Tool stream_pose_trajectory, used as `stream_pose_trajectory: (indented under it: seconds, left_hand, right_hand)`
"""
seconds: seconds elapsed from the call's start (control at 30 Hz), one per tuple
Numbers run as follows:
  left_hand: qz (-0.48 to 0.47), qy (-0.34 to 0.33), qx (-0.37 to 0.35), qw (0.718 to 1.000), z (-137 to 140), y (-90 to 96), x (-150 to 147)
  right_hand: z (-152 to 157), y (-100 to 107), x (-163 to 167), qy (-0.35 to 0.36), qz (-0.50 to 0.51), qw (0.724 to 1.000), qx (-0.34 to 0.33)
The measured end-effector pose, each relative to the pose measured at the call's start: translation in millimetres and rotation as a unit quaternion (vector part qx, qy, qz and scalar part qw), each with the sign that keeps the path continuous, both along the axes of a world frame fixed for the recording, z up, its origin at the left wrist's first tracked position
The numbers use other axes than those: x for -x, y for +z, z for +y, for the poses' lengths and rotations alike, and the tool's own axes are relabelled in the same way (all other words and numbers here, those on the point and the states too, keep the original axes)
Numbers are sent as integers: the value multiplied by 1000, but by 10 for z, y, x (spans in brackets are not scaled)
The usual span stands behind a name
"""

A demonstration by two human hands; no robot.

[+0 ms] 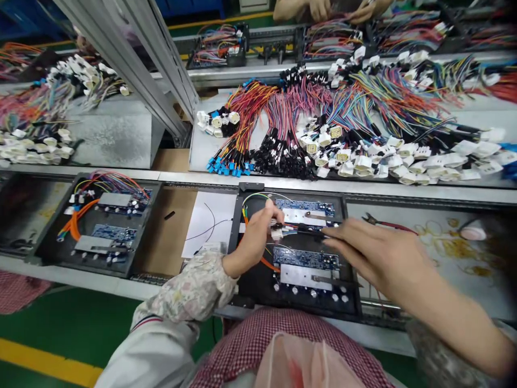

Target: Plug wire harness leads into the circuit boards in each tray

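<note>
Two bare hands reach out past a checked apron [242, 345], and I look down on them from far away. My right hand [383, 258] is smeared by blur. Its fingers lie close together, with the tips at the dark end of a wire bundle [302, 230]. It looks like a pinch, but I cannot tell if it grips. My left hand [253, 237] is nearly closed, thumb and fingers holding the bundle beside its white plug [277, 234]. So the bundle lies between my hands, above the black tray [355, 293]. I think it is held from both ends so it won't flop about.

Under it, the tray has a lower board [307, 257] and an upper board [335, 207], likely set flat so their parts are easy to reach. Cutters [396, 224] with red handles lie to the right, maybe to be close by.

Farther off, wires with blue plugs [230, 165] and a heap of white plugs [363, 166] seem sorted by kind, for easy picking. Past them are another person's hands [319, 9]. I see no brand, label or word I can read.
</note>
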State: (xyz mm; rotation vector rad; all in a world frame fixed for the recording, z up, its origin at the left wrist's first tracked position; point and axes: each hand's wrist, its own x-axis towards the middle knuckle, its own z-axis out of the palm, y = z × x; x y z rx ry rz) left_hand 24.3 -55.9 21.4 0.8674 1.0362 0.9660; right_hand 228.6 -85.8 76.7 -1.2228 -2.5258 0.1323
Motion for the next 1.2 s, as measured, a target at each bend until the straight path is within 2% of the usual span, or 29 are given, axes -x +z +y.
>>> stream_pose_trajectory:
  seconds: [0.1,0.2,0.23,0.27,0.33,0.37,0.4,0.43,0.47,0.5,0.53,0.57,0.6,0.63,0.7,0.77,0.83,0.93,1.0,1.1,1.17,1.2]
  left_hand:
    - [-1,-52,39,998,-15,25,137]
    - [-112,-87,101,985,-14,111,246]
    - [-163,-91,120,975,-7,142,267]
    - [-205,-100,132,965,2,166,277]
    - [-242,-145,127,951,16,183,256]
    - [-229,-183,111,950,19,172,231]
    - [-194,-219,89,952,21,151,204]
    - [-144,-242,68,957,24,121,180]
    - [-88,-248,53,963,31,88,166]
    - [-39,-233,49,970,45,56,165]
    - [-10,-207,55,977,68,27,178]
    - [-5,-181,69,981,100,5,202]
    - [-18,-157,84,984,141,-8,234]
    - [-38,-142,97,984,187,-14,267]
    - [-61,-127,115,983,282,-11,320]
    - [-46,-125,129,983,356,-5,340]
    - [-25,-125,135,983,398,-12,332]
    - [-14,-122,129,984,421,-50,314]
    - [-10,-113,128,985,431,-79,318]
    - [-2,-96,129,987,462,-102,343]
    - [1,-75,112,991,494,-98,356]
    - [-4,-61,100,993,510,-91,358]
  right_hand:
    - [-38,-60,-16,2,66,996,62]
    - [-39,-141,-30,-55,158,971,173]
    - [-31,-165,-33,-82,206,947,232]
    - [-21,-186,-29,-108,261,912,298]
    - [1,-222,16,-142,362,816,428]
    - [11,-239,56,-145,394,769,482]
    - [21,-256,101,-139,407,734,525]
    - [31,-274,144,-126,406,712,559]
    - [44,-293,174,-113,394,702,583]
    - [61,-315,185,-102,374,702,597]
    - [83,-339,175,-91,348,713,602]
    - [110,-368,145,-84,316,737,592]
    - [144,-403,101,-88,283,772,563]
    - [184,-446,51,-110,248,815,513]
    - [274,-552,-31,-187,184,893,366]
    - [358,-665,-61,-241,143,927,249]
    - [415,-746,-50,-230,122,941,216]
    - [431,-746,-26,-217,134,941,221]
    - [409,-675,-24,-216,158,928,259]
    - [384,-551,-23,-149,141,908,365]
    - [404,-503,-15,-125,109,915,368]
    - [429,-496,-10,-143,102,926,334]
